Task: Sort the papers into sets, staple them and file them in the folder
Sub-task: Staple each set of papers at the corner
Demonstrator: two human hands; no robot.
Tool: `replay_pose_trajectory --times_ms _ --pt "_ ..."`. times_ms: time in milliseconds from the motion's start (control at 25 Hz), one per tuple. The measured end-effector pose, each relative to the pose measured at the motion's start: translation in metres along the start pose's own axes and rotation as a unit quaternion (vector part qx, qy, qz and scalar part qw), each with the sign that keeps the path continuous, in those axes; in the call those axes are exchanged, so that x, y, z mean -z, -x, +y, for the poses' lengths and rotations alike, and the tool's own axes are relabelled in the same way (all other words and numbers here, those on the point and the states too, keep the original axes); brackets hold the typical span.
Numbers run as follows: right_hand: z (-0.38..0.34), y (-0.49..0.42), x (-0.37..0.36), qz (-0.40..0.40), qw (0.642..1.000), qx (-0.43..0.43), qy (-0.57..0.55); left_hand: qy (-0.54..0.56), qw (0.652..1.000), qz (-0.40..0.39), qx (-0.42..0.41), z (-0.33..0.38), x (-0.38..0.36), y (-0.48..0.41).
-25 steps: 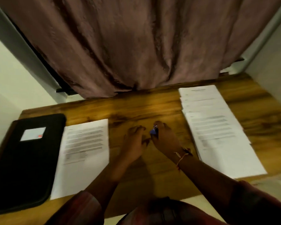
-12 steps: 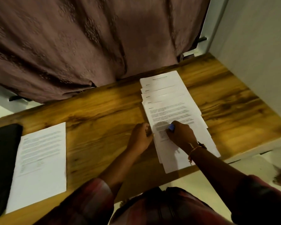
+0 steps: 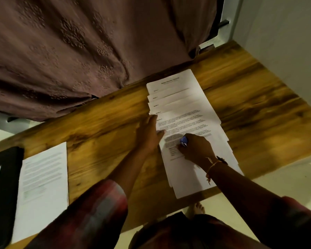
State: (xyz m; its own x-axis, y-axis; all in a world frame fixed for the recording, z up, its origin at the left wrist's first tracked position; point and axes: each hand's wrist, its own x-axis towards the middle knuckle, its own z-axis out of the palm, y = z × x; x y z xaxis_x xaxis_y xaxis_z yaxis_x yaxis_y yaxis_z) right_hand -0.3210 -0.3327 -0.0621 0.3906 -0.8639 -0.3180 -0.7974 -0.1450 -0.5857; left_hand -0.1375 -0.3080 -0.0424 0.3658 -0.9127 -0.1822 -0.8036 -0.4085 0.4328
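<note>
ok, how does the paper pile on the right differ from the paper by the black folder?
The right pile is fanned, several staggered top edges showing; the left paper shows one squared outline. The left hand lies flat at the right pile's edge and the right hand, gripping a blue object, rests on it; the left paper lies untouched beside the folder. Both are white printed sheets flat on the desk.

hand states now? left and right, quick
Left hand: open, straight fingers touching the left edge of the fanned papers.
Right hand: gripping a small blue stapler, resting on the top sheet.
</note>
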Motion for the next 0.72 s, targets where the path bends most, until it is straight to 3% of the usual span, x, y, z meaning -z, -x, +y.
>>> replay_pose_trajectory --times_ms 320,600,720 --pt "0.003 -0.004 -0.002 0.004 0.999 0.004 -0.050 -0.100 0.991 -0.091 -0.023 -0.009 0.004 -0.054" --pt "0.003 -0.003 -0.001 -0.003 0.999 0.015 -0.050 0.030 0.994 -0.105 0.008 0.002 0.023 -0.064" --pt "0.002 -0.001 0.000 -0.006 0.998 0.005 -0.056 0.070 0.982 -0.173 0.005 0.009 0.038 -0.061"
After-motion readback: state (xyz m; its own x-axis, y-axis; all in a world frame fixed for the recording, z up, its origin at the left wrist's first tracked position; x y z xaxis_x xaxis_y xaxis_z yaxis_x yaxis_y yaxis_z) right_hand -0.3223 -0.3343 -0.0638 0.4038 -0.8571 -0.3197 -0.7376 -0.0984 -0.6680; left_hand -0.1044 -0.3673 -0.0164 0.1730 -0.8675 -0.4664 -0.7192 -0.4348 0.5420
